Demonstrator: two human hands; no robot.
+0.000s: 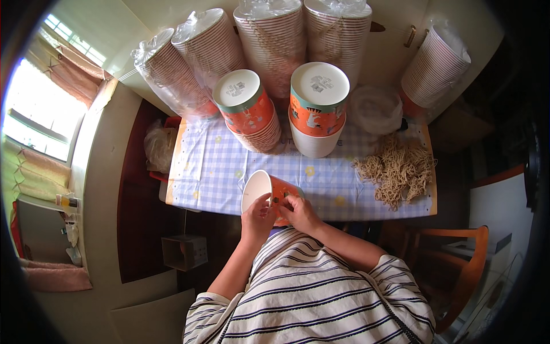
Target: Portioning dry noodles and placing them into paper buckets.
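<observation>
Both hands on an orange paper cup at the near table edge

The left hand [258,217] and right hand [299,213] hold the tilted orange paper cup [266,192] over the checked table [212,172]; two upturned cup stacks [318,109] stand beyond, a heap of tan strings [396,170] to the right.

Both bare forearms rise from the lower edge and converge. The left hand [256,218] has its fingers curled in a grip, thumb uppermost; the right hand [302,213], just beside it, pinches with bent fingertips.
</observation>
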